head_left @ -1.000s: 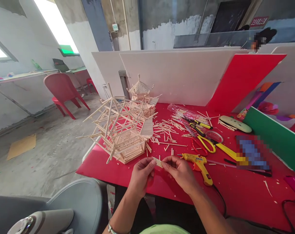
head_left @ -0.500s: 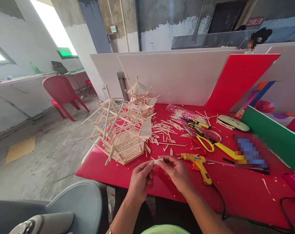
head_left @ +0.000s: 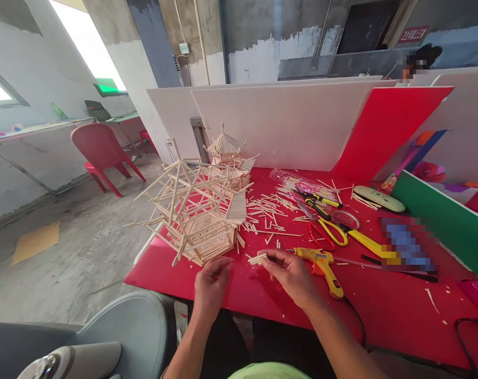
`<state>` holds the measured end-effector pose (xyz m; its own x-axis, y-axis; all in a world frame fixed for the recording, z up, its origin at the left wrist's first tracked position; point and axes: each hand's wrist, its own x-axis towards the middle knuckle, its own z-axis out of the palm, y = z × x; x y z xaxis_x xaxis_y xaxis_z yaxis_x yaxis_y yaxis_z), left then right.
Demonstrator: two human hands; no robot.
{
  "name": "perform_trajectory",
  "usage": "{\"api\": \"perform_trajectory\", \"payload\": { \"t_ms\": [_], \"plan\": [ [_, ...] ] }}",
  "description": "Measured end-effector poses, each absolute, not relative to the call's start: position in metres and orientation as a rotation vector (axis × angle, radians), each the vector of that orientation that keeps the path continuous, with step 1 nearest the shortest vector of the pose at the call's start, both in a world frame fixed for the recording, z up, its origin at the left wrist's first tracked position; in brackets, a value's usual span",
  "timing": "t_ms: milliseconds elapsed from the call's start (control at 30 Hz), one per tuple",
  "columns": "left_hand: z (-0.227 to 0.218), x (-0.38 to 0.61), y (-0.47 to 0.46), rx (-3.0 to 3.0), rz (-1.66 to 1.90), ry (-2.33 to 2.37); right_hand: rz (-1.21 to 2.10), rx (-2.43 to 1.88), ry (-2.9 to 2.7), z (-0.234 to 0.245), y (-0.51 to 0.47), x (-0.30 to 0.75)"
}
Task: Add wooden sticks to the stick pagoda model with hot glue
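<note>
Between the thumb and fingers of my right hand [head_left: 290, 273] is a small bundle of short wooden sticks [head_left: 256, 259], lying side by side above the red table. My left hand [head_left: 212, 287] is apart from it, just in front of the stick pavilion model [head_left: 199, 221]. Its thumb and fingertips are pinched together; whatever they hold, if anything, is too small to make out. The model is an open frame of pale sticks with a slatted base. A yellow glue gun [head_left: 317, 263] lies right beside my right hand.
Loose sticks [head_left: 268, 208] are scattered behind my hands. Pliers [head_left: 317, 202], scissors [head_left: 333, 231] and a yellow utility knife [head_left: 367, 245] lie to the right. A finished roofed pavilion [head_left: 225, 150] stands behind the model. White boards [head_left: 286, 121] line the back edge.
My left hand has let go of the stick bundle and moved left towards the model. My right hand keeps the bundle, nearly in the same place.
</note>
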<state>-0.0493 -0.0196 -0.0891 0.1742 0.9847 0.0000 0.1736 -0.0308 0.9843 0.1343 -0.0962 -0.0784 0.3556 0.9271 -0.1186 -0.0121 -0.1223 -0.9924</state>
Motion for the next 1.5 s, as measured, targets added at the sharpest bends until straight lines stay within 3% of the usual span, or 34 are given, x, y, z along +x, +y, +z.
{"api": "perform_trajectory", "payload": {
  "t_ms": [400,633,833,1167,1333,1500],
  "plan": [
    [-0.083,-0.044,-0.026,1.379,0.929,1.107,1.03,-1.445,-0.86,-0.089,-0.096,0.136],
    [-0.087,-0.048,-0.028,1.419,0.844,1.136,0.795,-1.747,-1.184,-0.112,-0.101,0.144],
    [-0.097,-0.046,-0.028,1.467,0.869,1.165,0.254,-2.062,-1.482,-0.095,-0.114,0.147],
    [-0.086,-0.033,-0.033,1.652,0.87,1.275,0.381,-1.953,-1.553,-0.09,-0.114,0.132],
    [-0.087,-0.031,-0.027,1.734,0.901,1.159,0.345,-1.943,-1.494,-0.083,-0.118,0.147],
    [-0.089,-0.023,-0.02,1.77,0.992,1.356,0.266,-1.932,-1.422,-0.08,-0.124,0.163]
  ]
}}
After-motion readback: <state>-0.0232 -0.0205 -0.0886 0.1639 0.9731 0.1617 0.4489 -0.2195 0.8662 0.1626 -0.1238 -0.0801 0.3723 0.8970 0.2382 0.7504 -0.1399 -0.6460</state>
